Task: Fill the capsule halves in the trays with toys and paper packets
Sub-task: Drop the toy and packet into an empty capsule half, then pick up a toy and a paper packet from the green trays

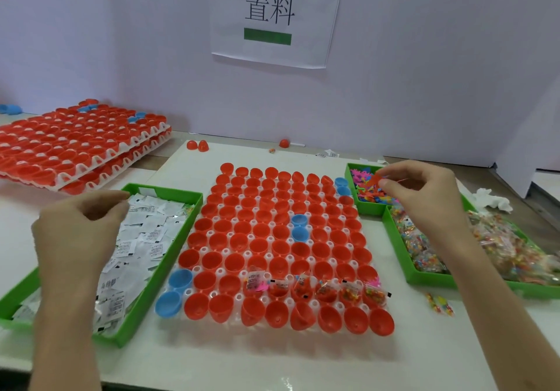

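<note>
Barely begun: few capsule halves (303, 290), low in the centre tray (220, 270), are filled. My right fingers (391, 184) pinch a red toy (375, 178) upper right; my left fingers (118, 209) curl above packets (142, 233), grasp unclear.

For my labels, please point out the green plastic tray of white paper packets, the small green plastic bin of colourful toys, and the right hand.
Green plastic tray of white paper packets (169, 191): head view, far rim.
Small green plastic bin of colourful toys (371, 210): head view, near wall.
Right hand (424, 192): head view, its back.
</note>
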A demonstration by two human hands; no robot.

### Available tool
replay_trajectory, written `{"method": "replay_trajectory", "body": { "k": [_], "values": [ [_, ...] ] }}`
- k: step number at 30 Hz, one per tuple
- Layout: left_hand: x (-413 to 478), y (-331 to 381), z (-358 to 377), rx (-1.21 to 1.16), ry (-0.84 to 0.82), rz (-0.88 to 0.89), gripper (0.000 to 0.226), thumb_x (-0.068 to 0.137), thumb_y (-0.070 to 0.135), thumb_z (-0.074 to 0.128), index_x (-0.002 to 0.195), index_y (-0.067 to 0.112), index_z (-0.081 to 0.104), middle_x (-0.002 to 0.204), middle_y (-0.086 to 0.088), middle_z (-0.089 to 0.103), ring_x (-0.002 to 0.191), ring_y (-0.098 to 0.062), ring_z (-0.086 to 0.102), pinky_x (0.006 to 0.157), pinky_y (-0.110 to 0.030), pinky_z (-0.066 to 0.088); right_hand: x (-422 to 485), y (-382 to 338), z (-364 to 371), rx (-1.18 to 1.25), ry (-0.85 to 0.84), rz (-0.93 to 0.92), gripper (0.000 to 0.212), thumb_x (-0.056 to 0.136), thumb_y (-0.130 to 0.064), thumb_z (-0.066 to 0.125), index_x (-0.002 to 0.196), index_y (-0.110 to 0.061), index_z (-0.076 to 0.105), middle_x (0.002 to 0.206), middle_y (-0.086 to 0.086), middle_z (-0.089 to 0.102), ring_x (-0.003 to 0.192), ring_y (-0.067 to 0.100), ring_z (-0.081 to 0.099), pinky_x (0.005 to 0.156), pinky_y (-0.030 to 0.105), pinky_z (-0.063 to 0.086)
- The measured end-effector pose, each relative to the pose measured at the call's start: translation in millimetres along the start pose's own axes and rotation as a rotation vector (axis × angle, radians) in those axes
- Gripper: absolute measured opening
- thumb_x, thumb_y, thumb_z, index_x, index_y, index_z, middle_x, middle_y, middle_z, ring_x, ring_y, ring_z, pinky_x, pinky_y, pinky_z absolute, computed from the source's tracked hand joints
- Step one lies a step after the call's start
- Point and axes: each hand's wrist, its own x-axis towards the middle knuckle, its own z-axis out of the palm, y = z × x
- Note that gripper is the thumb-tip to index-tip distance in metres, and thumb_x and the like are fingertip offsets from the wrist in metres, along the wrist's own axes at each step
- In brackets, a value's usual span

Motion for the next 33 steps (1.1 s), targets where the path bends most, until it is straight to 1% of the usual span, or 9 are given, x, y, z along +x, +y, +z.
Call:
{"method": "replay_trajectory", "body": {
  "k": [5, 8, 13, 18, 21, 25, 27, 30, 33],
  "values": [
    [8.6, -4.2, 0.4, 0.453, -0.393, -0.088, 0.026, 0.082, 0.018, 0.082, 0.107, 0.020, 0.075, 0.107, -0.008, 0.069, 0.093, -0.030, 0.064, 0.086, -0.044, 0.051, -7.5, 0.7, -1.8, 0.022, -0.025, 0.003, 0.021, 0.085, -0.008, 0.076, 0.084, -0.028, 0.077, 0.080, -0.010, 0.075, 0.076, 0.008, 0.070, 0.065, 0.022, 0.048],
    [8.2, -7.7, -1.7, 0.474, -0.372, -0.059, 0.012, 0.080, 0.016, 0.084, 0.089, 0.020, 0.077, 0.085, -0.004, 0.068, 0.081, -0.025, 0.061, 0.076, -0.040, 0.048, -11.7, 1.9, -3.4, 0.019, -0.039, 0.005, 0.022, 0.085, -0.005, 0.076, 0.083, -0.027, 0.076, 0.079, -0.012, 0.075, 0.076, 0.006, 0.070, 0.070, 0.025, 0.052],
    [8.4, -15.3, -0.6, 0.434, -0.302, -0.004, 0.016, 0.077, 0.016, 0.086, 0.073, 0.023, 0.073, 0.075, -0.003, 0.070, 0.073, -0.025, 0.064, 0.069, -0.041, 0.052, -17.1, 4.4, -3.0, 0.011, -0.060, 0.026, 0.020, 0.085, -0.005, 0.075, 0.086, -0.025, 0.076, 0.081, -0.011, 0.075, 0.078, 0.008, 0.070, 0.073, 0.025, 0.053],
    [11.3, -25.4, -1.3, 0.251, -0.164, 0.008, 0.026, 0.078, 0.020, 0.086, 0.100, 0.024, 0.075, 0.075, -0.002, 0.070, 0.071, -0.023, 0.065, 0.065, -0.041, 0.054, -19.5, 2.3, -0.7, -0.004, -0.055, 0.043, 0.019, 0.086, -0.006, 0.074, 0.087, -0.024, 0.077, 0.083, -0.011, 0.075, 0.077, 0.008, 0.069, 0.074, 0.026, 0.056],
    [8.8, -20.9, -5.2, 0.137, -0.102, 0.001, 0.018, 0.079, 0.029, 0.083, 0.094, 0.024, 0.074, 0.082, -0.007, 0.073, 0.071, -0.019, 0.066, 0.064, -0.029, 0.054, -24.4, -3.3, -0.8, 0.018, -0.045, 0.050, 0.018, 0.089, -0.007, 0.072, 0.091, -0.024, 0.077, 0.087, -0.009, 0.076, 0.084, 0.013, 0.070, 0.078, 0.030, 0.057],
    [-42.9, 33.5, 0.1, -0.180, -0.049, 0.070, 0.010, 0.079, 0.036, 0.080, 0.087, 0.032, 0.076, 0.078, 0.004, 0.075, 0.071, -0.002, 0.068, 0.066, -0.018, 0.057, -42.5, -26.5, 5.7, 0.182, -0.073, 0.058, 0.022, 0.088, -0.005, 0.071, 0.090, -0.026, 0.078, 0.086, -0.010, 0.076, 0.082, 0.007, 0.071, 0.074, 0.017, 0.056],
    [-80.5, 72.9, 15.1, -0.370, -0.084, 0.101, 0.010, 0.073, 0.037, 0.078, 0.082, 0.033, 0.076, 0.078, 0.010, 0.076, 0.069, -0.002, 0.071, 0.062, -0.009, 0.054, -54.9, -44.2, 10.0, 0.300, -0.094, 0.057, 0.021, 0.085, -0.009, 0.073, 0.088, -0.029, 0.080, 0.088, -0.008, 0.077, 0.084, 0.007, 0.072, 0.075, 0.016, 0.056],
    [-127.3, 113.5, 48.3, -0.629, -0.233, 0.049, 0.015, 0.071, 0.037, 0.072, 0.080, 0.025, 0.076, 0.075, 0.005, 0.077, 0.069, -0.009, 0.074, 0.063, -0.014, 0.056, -77.6, -69.5, 14.0, 0.479, -0.131, 0.028, 0.016, 0.073, -0.031, 0.071, 0.086, -0.035, 0.080, 0.088, -0.007, 0.076, 0.086, 0.007, 0.072, 0.074, 0.015, 0.055],
    [-156.5, 127.2, 75.4, -0.735, -0.376, -0.004, 0.008, 0.079, 0.026, 0.071, 0.083, 0.020, 0.072, 0.073, 0.000, 0.077, 0.070, -0.013, 0.076, 0.063, -0.016, 0.056, -96.8, -77.9, 17.8, 0.581, -0.111, 0.020, 0.020, 0.069, -0.032, 0.073, 0.087, -0.029, 0.079, 0.083, -0.001, 0.075, 0.079, 0.009, 0.072, 0.072, 0.019, 0.057]
  ]
}}
